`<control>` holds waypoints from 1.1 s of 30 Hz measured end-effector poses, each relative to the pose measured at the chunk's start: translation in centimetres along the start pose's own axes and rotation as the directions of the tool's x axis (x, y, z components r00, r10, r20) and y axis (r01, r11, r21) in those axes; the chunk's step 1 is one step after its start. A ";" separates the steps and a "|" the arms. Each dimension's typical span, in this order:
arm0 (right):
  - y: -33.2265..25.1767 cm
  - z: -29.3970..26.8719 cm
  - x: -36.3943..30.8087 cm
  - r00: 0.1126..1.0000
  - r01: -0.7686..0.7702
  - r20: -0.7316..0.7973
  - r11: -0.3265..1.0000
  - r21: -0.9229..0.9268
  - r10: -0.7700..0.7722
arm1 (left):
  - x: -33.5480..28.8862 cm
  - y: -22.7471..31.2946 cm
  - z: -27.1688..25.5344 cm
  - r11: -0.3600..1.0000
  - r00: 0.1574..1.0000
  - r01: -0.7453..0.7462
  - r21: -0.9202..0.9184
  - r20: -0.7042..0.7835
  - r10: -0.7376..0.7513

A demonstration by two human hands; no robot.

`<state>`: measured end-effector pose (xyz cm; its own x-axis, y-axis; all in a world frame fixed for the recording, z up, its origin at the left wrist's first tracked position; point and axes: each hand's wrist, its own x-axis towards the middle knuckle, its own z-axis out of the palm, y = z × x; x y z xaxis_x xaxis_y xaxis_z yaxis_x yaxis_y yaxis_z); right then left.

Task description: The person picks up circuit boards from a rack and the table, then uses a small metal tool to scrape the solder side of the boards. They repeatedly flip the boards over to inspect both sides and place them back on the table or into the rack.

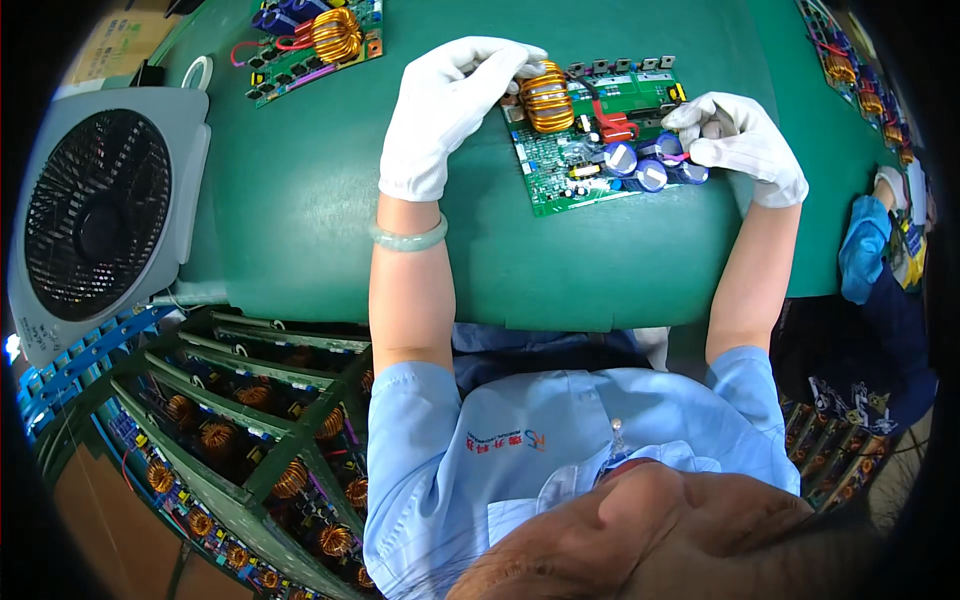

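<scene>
A green circuit board [550,190] is in front of me, over the green tabletop, between my two white-gloved hands. It carries a copper-wound toroid coil [547,97] at its left, blue round capacitors [651,176] at the near right and red wires [612,124] in the middle. My left hand [455,110] is closed at the board's upper left corner, its fingertips against the coil. At the right edge my right hand [745,145] is closed, thumb and fingers around the board's side next to the capacitors. The undersides of both grips are hidden.
Another board with a coil [336,38] lies at the far left of the green table [300,200]. A grey box fan [100,215] stands left. Racks [240,400] filled with similar boards are at the lower left. More boards [845,70] and another person's sleeve [865,245] are at right.
</scene>
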<state>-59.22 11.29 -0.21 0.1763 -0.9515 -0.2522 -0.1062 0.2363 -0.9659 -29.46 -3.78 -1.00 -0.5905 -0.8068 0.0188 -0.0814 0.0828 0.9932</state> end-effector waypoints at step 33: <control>-0.3 -2.1 -1.2 0.970 0.151 0.191 0.989 0.002 -0.148 | -2.5 1.6 -0.2 0.970 0.710 -0.027 -0.243 0.678 0.190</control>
<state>-61.47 11.93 0.48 0.3742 -0.9205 -0.1128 -0.0767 0.0905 -0.9929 -27.93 -1.73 0.54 -0.9792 -0.1601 0.1243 0.1322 -0.0399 0.9904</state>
